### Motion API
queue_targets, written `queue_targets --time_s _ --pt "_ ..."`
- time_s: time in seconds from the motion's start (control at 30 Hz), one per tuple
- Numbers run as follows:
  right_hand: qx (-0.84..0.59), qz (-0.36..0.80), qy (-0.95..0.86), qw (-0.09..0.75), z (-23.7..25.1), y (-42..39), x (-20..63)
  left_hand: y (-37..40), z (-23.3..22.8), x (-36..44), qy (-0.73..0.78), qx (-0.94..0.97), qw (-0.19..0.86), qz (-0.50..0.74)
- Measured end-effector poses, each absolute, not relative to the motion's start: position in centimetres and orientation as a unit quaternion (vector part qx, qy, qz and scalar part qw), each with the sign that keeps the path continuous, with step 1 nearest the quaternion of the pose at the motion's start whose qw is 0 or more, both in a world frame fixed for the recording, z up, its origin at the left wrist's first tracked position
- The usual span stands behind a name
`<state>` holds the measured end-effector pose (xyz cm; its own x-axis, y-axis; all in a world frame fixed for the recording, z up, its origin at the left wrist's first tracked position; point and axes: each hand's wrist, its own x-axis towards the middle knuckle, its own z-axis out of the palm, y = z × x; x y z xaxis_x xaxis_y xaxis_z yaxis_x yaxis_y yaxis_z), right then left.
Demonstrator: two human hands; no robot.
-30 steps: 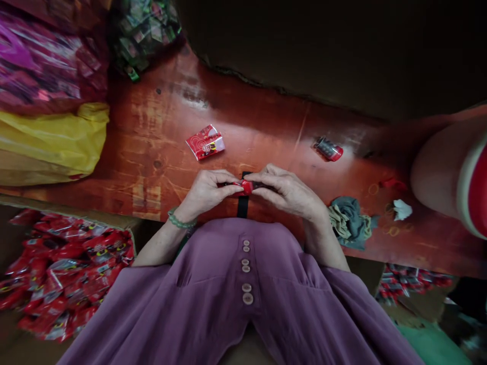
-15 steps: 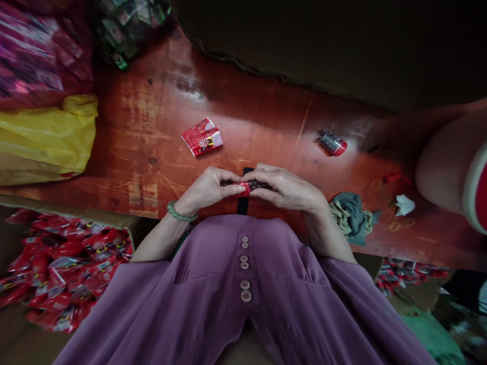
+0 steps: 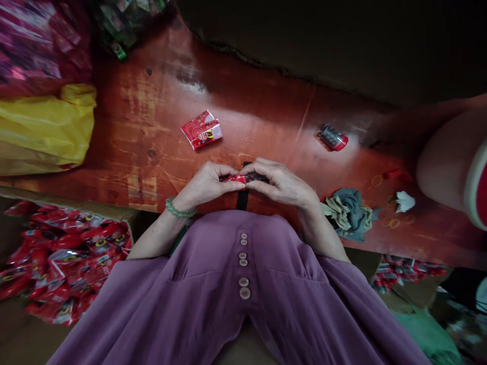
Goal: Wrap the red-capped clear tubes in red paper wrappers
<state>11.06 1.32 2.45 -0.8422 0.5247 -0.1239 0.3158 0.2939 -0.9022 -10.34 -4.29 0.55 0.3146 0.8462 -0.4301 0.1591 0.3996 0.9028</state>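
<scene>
My left hand point(image 3: 205, 186) and my right hand point(image 3: 285, 183) meet over the table edge in front of my body. Between their fingertips lies a small red-and-black item point(image 3: 240, 178), held level from both ends. The left fingers pinch its red end, while the right fingers close round the dark end. Its exact kind is partly hidden by my fingers. A black strap point(image 3: 242, 199) runs beneath the hands. Beyond them lie red printed cards point(image 3: 201, 133). A similar black-and-red item point(image 3: 332, 138) rests farther to the right.
Left of me, a box holds several red packets point(image 3: 72, 258). A yellow bag point(image 3: 45, 129) and a pink bag point(image 3: 41, 48) stand on the red table point(image 3: 125, 147). To the right are a crumpled cloth point(image 3: 350, 213), rubber bands point(image 3: 391, 222) and a white tub point(image 3: 441, 167).
My right fingers have drawn back a little, so more of the red-and-black item shows between the hands. Both hands appear slightly higher in the view, which has itself shifted a little.
</scene>
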Motion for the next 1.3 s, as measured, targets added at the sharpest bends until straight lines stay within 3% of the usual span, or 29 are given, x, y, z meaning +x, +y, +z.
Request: queue_targets --time_s 0.33,0.47,0.87,1.13,1.3 --pt "-0.228 0.542 -0.808 0.039 3.3 2.1 11.3 -3.7 0.4 -9.5 0.482 0.437 0.715 0.256" --pt "-0.255 0.559 -0.782 0.104 2.6 1.7 11.3 -3.3 0.3 -10.4 0.483 0.403 0.725 0.281" --pt "-0.430 0.653 -0.551 0.291 0.3 -1.1 8.5 -5.8 0.4 -7.4 0.478 0.114 0.680 0.544" --pt "-0.413 0.583 -0.657 0.240 0.5 -1.7 8.0 -4.3 0.5 -6.5 0.523 0.089 0.612 0.587" --pt "-0.395 0.558 -0.676 0.274 0.0 -1.3 8.4 -4.1 0.1 -6.3 0.545 0.099 0.593 0.584"
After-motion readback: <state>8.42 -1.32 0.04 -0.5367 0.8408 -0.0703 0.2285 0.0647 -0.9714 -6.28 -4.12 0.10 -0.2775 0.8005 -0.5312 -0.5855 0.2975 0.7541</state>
